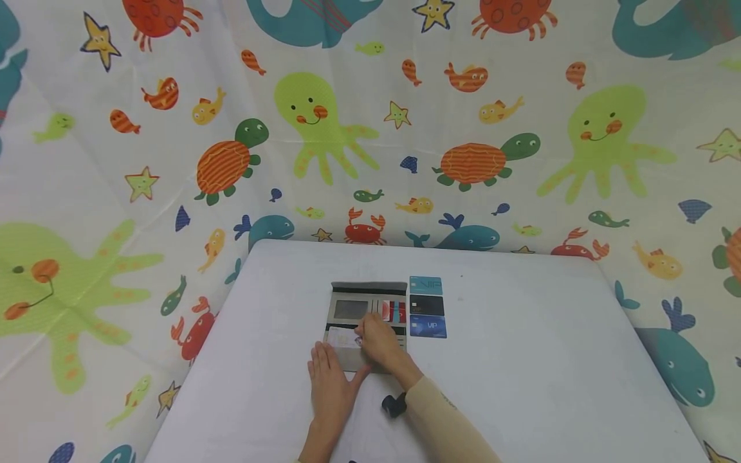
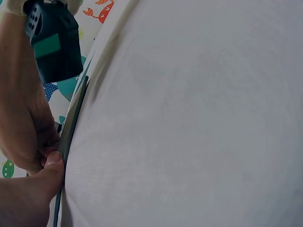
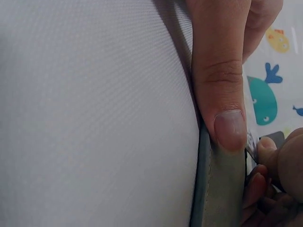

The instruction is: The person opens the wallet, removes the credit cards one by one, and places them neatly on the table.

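Note:
A grey wallet [image 1: 348, 361] lies unfolded on the table. My right hand [image 1: 381, 341] is over its lower half and pinches a white card [image 1: 340, 337] at the lower pocket; in the right wrist view its fingertips [image 3: 267, 144] meet at the card's edge. The fingers partly cover the card. My left hand [image 1: 331, 386] rests at the wallet's lower left corner with straight fingers. Its thumb [image 3: 230, 127] presses on the near edge. In the wallet's upper half are a dark window [image 1: 350, 310] and red-and-blue cards [image 1: 393, 312] in slots.
Three cards form a column right of the wallet: a teal VIP card [image 1: 425, 285], a black card [image 1: 426, 304] and a blue VIP card [image 1: 428, 326]. A dark wrist camera [image 1: 394, 405] sits by my right wrist. Behind the white table [image 1: 521, 347] hangs a sea-animal curtain [image 1: 370, 141].

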A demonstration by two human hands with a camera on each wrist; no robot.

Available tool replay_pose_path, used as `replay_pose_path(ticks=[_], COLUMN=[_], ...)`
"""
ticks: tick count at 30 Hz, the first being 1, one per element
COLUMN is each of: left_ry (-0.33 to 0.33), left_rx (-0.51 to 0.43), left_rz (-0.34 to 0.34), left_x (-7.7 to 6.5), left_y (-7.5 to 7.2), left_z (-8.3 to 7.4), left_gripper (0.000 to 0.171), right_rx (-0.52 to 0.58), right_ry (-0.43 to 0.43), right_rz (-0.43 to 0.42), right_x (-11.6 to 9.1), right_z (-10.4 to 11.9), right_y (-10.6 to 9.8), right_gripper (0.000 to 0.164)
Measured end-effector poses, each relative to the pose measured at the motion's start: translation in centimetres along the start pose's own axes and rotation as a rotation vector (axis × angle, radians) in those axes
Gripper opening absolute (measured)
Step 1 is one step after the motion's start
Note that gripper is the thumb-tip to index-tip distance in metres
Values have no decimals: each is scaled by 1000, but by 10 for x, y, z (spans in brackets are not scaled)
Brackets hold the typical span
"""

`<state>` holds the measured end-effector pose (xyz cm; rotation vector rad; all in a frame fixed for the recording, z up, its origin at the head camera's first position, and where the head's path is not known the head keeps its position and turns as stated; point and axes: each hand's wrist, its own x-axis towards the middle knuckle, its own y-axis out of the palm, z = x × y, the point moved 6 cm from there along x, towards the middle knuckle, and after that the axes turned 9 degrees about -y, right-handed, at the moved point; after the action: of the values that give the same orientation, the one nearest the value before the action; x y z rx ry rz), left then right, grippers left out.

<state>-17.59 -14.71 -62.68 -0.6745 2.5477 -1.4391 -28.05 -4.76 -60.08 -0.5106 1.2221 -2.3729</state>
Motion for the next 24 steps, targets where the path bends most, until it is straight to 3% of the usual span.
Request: replay_pose_path(ticks=[8,18,24], left_ry=[-27,-27,-33], left_rx=[6,-6,-10], left_rz=[40,44,56], left_x=[0,0,0], left_y=[1,0,-1], left_z=[1,-1,-1], left_gripper=[111,112,112], right_rx=[43,176,199], right_ry=[13,-4,20], right_rz=[29,70,69], right_x=[-2,-4,-5], right_z=[-6,-14,-14], right_y=[2,-3,-2], right_gripper=[14,24,23])
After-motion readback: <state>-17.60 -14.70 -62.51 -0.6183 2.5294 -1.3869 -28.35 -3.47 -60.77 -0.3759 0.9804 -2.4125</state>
